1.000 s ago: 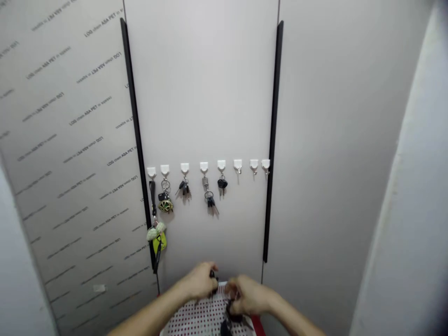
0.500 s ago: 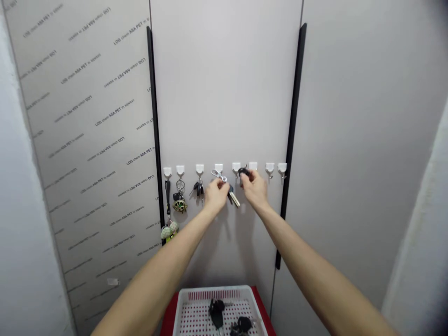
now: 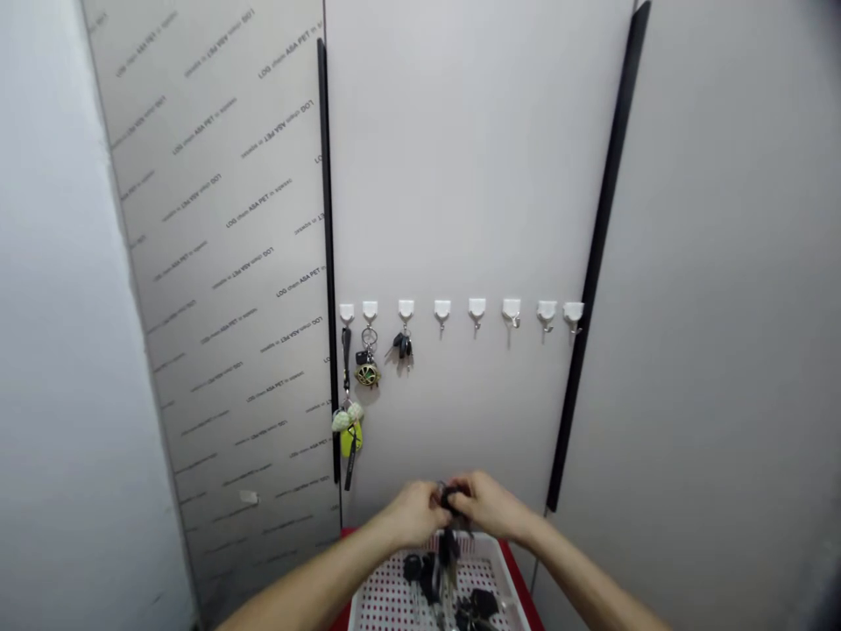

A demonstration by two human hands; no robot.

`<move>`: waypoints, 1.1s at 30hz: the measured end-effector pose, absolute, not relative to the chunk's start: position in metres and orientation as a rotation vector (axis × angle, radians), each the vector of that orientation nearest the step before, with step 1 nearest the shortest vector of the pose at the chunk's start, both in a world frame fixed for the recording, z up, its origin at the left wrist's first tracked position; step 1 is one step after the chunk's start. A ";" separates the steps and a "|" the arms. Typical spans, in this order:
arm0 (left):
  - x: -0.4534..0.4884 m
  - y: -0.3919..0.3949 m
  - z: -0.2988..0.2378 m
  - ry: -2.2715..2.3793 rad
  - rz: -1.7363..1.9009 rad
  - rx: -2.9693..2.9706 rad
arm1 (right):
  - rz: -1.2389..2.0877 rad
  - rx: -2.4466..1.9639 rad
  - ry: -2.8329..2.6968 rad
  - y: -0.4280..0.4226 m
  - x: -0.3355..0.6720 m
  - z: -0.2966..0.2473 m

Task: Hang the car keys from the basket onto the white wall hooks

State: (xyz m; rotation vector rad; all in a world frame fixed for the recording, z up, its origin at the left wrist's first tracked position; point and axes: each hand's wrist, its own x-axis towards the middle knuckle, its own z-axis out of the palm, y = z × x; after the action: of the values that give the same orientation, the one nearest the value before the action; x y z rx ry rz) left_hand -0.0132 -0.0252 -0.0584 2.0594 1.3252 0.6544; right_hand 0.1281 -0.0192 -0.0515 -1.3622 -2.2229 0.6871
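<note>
Dark keys (image 3: 452,499) sit between the two hands at the far rim of the white basket (image 3: 500,561), probably kept low there so that anything slipping would drop inside. The left hand (image 3: 418,512) and the right hand (image 3: 489,506) almost meet, fingers curled closed on the bunch, likely to steady it from both sides; blur hides which fingers grip which ring. More keys (image 3: 484,603) lie in the basket below, and whether those just under the fingers hang or rest I cannot tell. The basket stands on a red surface (image 3: 520,585). Beyond, white hooks (image 3: 477,307) line the pale panel, spaced seemingly to keep sets apart: a strap with a yellow-green tag (image 3: 350,438), a ring with a bronze charm (image 3: 367,375) and a small key bunch (image 3: 402,344)
</note>
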 end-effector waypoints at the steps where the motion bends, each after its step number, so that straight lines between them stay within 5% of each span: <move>1: -0.022 -0.023 -0.051 1.395 0.762 2.083 | 0.648 -1.350 -2.207 -0.017 0.125 -0.048; 5: -0.058 -0.005 0.012 1.759 1.652 2.164 | 0.333 -1.230 -1.910 0.001 0.095 0.013; 12: -0.068 0.028 0.053 1.984 1.607 2.142 | -0.026 -1.138 -1.599 0.041 0.037 0.081; 19: -0.077 0.024 0.120 1.598 2.149 1.887 | -0.198 -1.032 -1.568 0.033 0.041 0.128; 24: -0.073 0.016 0.115 1.482 1.705 2.091 | -0.130 -1.149 -1.995 0.023 0.058 0.128; 33: -0.038 -0.027 -0.020 1.343 0.954 2.068 | -0.192 -1.218 -1.861 0.025 0.063 0.132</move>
State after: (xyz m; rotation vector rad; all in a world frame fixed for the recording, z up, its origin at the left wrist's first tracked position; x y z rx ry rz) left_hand -0.0380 -0.0267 -0.0203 2.0684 1.3432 0.9535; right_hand 0.0626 0.0251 0.1316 -1.2179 -1.8609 -0.1916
